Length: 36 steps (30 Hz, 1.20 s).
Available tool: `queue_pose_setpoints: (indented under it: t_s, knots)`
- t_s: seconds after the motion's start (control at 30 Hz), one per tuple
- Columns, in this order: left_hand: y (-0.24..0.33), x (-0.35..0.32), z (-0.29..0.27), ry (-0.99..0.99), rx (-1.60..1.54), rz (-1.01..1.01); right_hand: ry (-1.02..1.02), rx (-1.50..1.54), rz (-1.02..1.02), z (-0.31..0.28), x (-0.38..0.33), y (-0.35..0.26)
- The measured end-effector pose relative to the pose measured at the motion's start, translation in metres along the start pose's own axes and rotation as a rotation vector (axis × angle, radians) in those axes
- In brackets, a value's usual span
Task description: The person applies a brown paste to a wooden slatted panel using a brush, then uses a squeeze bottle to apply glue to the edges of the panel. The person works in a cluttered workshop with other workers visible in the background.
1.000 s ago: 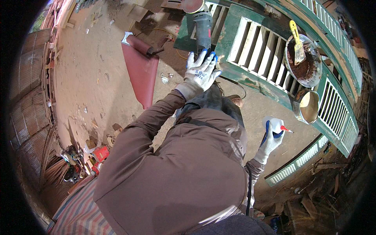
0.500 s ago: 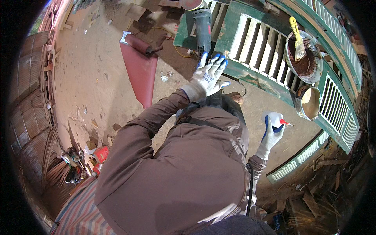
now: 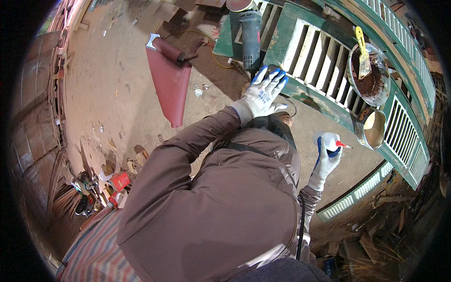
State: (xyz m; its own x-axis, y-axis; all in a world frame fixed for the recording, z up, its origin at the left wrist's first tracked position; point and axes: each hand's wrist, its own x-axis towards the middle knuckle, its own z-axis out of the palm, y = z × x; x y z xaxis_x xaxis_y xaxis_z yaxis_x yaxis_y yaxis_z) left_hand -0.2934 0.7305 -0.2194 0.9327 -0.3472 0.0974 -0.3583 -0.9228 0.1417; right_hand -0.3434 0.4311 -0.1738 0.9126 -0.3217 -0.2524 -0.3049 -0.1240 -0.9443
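Note:
My left hand (image 3: 264,94), in a white glove with blue fingertips, is stretched out flat with its fingers apart. The fingertips reach the near edge of a green louvered shutter (image 3: 300,91); whether they press on it I cannot tell. Just beyond them a grey angle grinder (image 3: 251,40) with a round disc rests at the shutter's left side. Lower on the right, my gloved right hand (image 3: 325,162) is wrapped round a white squeeze bottle (image 3: 330,140), its red nozzle pointing right.
On the shutter stand a basin of brown paste (image 3: 383,89), with a yellow-handled scraper (image 3: 363,56) across it, and an open can (image 3: 374,131). A roll of red abrasive sheet (image 3: 171,89) lies on the floor. Scrap wood (image 3: 369,244) litters the lower right.
My left hand has shifted right, away from the grinder's end and along the shutter's edge. My right hand still holds the squeeze bottle in nearly the same place.

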Motion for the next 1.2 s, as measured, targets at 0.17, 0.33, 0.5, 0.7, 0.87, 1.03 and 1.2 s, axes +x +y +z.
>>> queue_pose_setpoints:
  t_s: [0.17,0.33,0.5,0.7,0.87,1.03,1.2]
  knots:
    - [-0.013,0.006,-0.010,-0.056,0.136,-0.233,-0.018,-0.011,-0.007,0.003,0.001,-0.012]
    - [-0.006,-0.016,-0.020,-0.198,0.163,-0.325,-0.071,-0.135,-0.093,0.009,0.003,-0.016]
    - [-0.020,0.012,-0.004,0.024,0.118,-0.341,-0.130,-0.265,-0.225,0.032,0.005,-0.035]
    - [0.005,-0.005,-0.025,-0.108,0.049,-0.217,-0.196,-0.228,-0.263,0.065,0.001,-0.053]
    - [-0.001,0.029,-0.002,-0.007,-0.068,-0.129,-0.268,-0.291,-0.260,0.077,0.003,-0.053]
    - [-0.018,0.000,-0.023,-0.217,0.209,-0.184,-0.243,-0.287,-0.246,0.081,-0.001,-0.056]
    - [-0.015,-0.007,-0.021,-0.117,0.084,-0.218,-0.230,-0.330,-0.288,0.082,-0.003,-0.046]
